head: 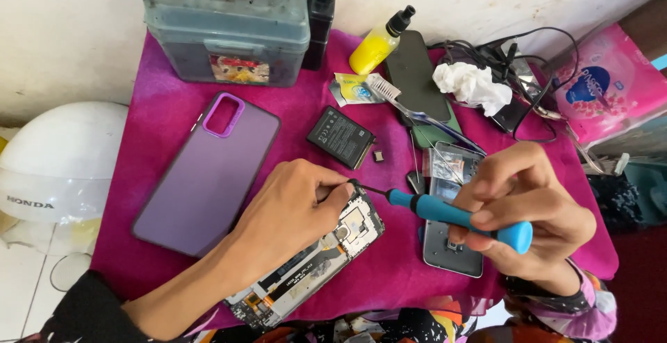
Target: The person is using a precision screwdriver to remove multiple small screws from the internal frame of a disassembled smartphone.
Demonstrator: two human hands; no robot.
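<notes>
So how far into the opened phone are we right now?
Done: the purple back cover is off and lying aside, and the battery sits out on the pink cloth. In hand: the left hand steadies the opened phone while the right hand works the blue screwdriver at its upper corner. Left: the board looks to be in place inside the frame.
</notes>
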